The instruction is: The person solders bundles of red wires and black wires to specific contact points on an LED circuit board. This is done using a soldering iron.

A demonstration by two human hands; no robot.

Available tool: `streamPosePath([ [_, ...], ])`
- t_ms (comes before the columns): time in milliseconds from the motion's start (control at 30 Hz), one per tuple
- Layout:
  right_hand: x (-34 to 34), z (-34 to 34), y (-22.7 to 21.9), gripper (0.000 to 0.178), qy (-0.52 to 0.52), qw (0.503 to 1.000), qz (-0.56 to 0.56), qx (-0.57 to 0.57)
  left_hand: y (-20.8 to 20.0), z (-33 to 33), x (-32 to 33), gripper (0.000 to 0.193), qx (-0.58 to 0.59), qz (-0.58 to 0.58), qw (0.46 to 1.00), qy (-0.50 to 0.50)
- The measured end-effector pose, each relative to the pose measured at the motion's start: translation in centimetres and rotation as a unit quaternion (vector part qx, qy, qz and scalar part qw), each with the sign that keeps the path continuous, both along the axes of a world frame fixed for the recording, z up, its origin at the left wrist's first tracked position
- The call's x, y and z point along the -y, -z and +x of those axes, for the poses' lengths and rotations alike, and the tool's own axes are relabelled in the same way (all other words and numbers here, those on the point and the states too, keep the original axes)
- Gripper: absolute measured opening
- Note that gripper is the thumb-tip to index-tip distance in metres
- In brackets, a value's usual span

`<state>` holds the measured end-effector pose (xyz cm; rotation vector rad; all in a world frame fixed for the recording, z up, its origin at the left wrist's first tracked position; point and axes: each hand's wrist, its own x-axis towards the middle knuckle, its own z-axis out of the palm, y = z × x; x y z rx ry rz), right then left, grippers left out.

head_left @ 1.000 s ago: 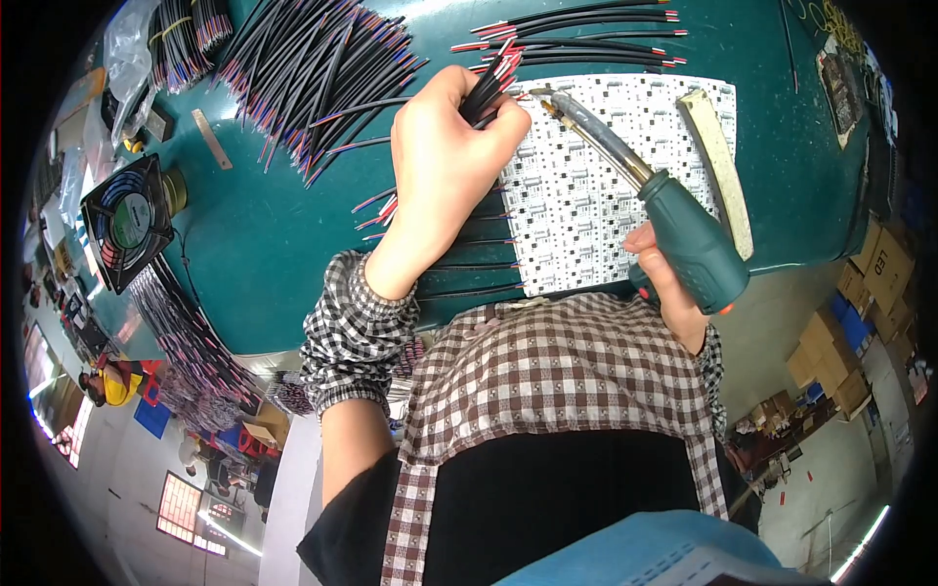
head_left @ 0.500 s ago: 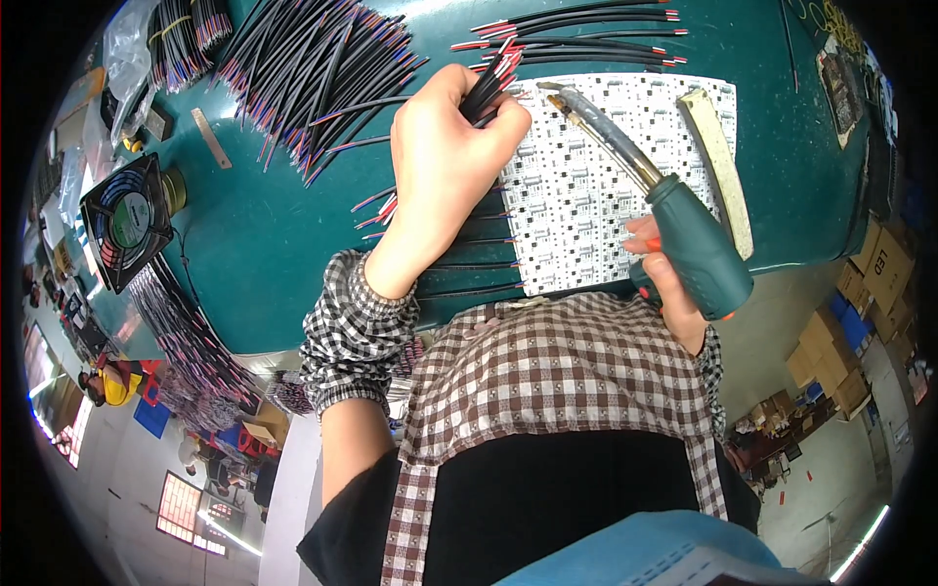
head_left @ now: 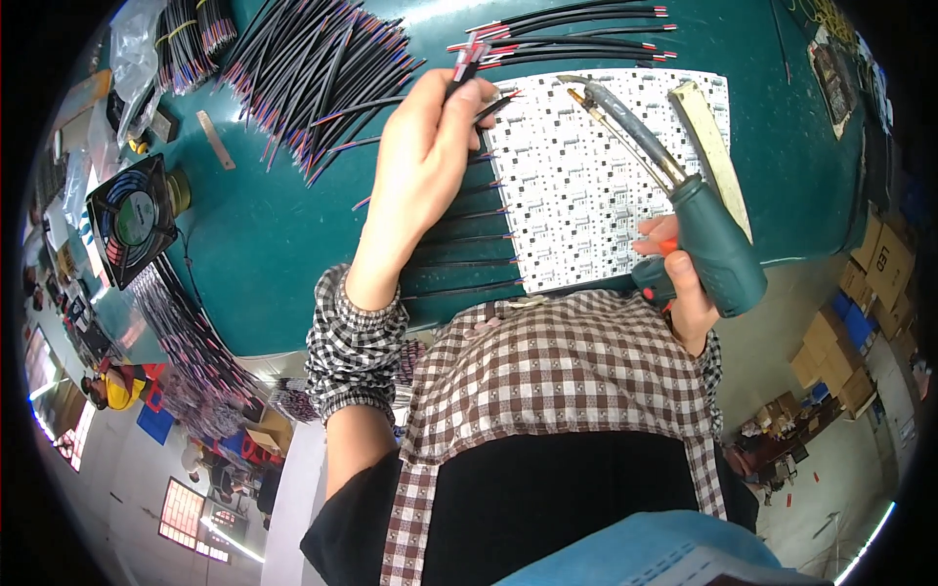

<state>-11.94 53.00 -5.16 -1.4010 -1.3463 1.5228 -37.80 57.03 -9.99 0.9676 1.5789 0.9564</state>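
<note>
White circuit-board panel (head_left: pixel 596 186) lies flat on the green bench (head_left: pixel 274 264) in front of the person, with a row of attached-looking black cables (head_left: pixel 464 262) along its left edge. At its upper left corner, one black cable (head_left: pixel 496 107) points its bared red end over the board; if the left hand (head_left: pixel 420 151) shifts, that end could slide out of line. The soldering iron (head_left: pixel 721 249) has its tip above the panel's upper part, contact unclear; should it dip or swing left, it could mark the board, scorch a sheath or burn the bare fingertips nearby. The left forearm slants up beside the cable row, so a sleeve or wrist could snag those leads. The left hand is raised, back upward, thumb and fingers closed around a small bunch of cables (head_left: pixel 469 64). The right hand (head_left: pixel 690 311) sits low at the panel's lower right, fingers curled about the iron's dark green handle, thumb on its near side, tilting the shaft up and left. Beyond, loose cables (head_left: pixel 576 47) lie above the panel.
</note>
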Motion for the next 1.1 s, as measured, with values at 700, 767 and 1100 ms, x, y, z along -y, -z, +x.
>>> streamPosePath([
  [700, -2.0, 3.8, 4.7, 0.047, 0.025, 0.999, -0.01, 0.021, 5.3, 4.6, -3.4, 0.017, -0.127, -0.014, 0.992, 0.022],
  [767, -1.9, 3.8, 4.7, 0.046, 0.022, 1.0, -0.008, 0.017, 4.9, 4.4, -3.4, 0.016, -0.151, -0.019, 0.988, 0.033],
  [1100, -1.0, 4.2, 4.9, 0.034, -0.007, 0.998, -0.055, -0.005, 4.6, 4.4, -2.9, 0.019, -0.169, -0.02, 0.985, 0.038],
])
